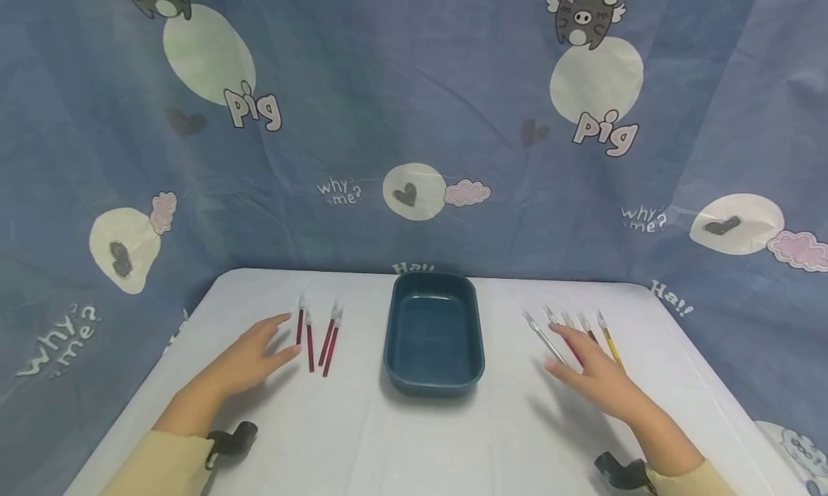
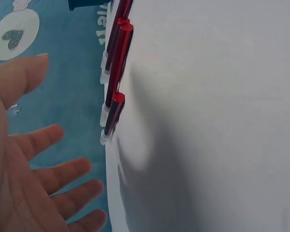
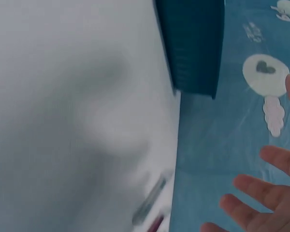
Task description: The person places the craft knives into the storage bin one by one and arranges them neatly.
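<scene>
My left hand (image 1: 249, 356) hovers over the table's left side, fingers spread and holding nothing. Just right of its fingertips lie several slim dark-red pens (image 1: 310, 346) with clear caps. The left wrist view shows these red pens (image 2: 118, 65) beyond my open palm (image 2: 29, 193). Over on the right, my right hand (image 1: 598, 377) is held above a second group, fingers apart and nothing gripped. A silver pen (image 1: 545, 338) lies left of its fingers, a yellow pen (image 1: 609, 340) sticks out on the far side, and red and dark pens between are partly hidden by the hand.
A deep teal rectangular tray (image 1: 435, 387) stands at the back middle, between the two pen groups. The white-covered table (image 1: 427, 446) ends at a blue patterned cloth (image 1: 362, 122) hanging behind it. A dark camera mount is worn on each wrist.
</scene>
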Demonstrator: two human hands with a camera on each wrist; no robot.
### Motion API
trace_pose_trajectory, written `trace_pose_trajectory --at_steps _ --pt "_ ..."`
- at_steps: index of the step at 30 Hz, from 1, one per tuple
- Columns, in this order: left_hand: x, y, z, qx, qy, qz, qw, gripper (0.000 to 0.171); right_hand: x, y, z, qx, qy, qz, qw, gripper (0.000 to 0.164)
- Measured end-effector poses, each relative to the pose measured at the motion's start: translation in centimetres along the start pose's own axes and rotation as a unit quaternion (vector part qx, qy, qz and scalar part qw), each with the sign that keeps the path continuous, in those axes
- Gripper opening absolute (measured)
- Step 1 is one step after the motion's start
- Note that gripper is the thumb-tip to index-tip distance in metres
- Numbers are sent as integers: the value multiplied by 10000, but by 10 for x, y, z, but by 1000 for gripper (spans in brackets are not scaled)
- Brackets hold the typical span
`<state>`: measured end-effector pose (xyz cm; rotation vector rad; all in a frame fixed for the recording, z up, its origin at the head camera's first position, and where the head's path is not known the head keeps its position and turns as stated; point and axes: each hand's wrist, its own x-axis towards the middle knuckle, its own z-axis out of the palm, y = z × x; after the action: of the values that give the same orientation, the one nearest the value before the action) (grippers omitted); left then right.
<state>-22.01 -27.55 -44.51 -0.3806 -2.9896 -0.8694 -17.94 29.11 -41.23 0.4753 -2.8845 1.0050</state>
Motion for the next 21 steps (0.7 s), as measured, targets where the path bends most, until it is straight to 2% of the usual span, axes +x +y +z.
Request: trace_pose_trajectory --at_steps 5,10,21 --pt "9 1 1 -301 -42 -51 9995 74 6 -5 13 403 -95 -146 9990 65" --pt "17 -2 2 -375 -9 -125 9992 71 11 -13 24 776 -129 -352 9963 63" --pt "28 -4 4 -438 133 -283 9986 63 18 -22 45 975 -97 -478 9940 67"
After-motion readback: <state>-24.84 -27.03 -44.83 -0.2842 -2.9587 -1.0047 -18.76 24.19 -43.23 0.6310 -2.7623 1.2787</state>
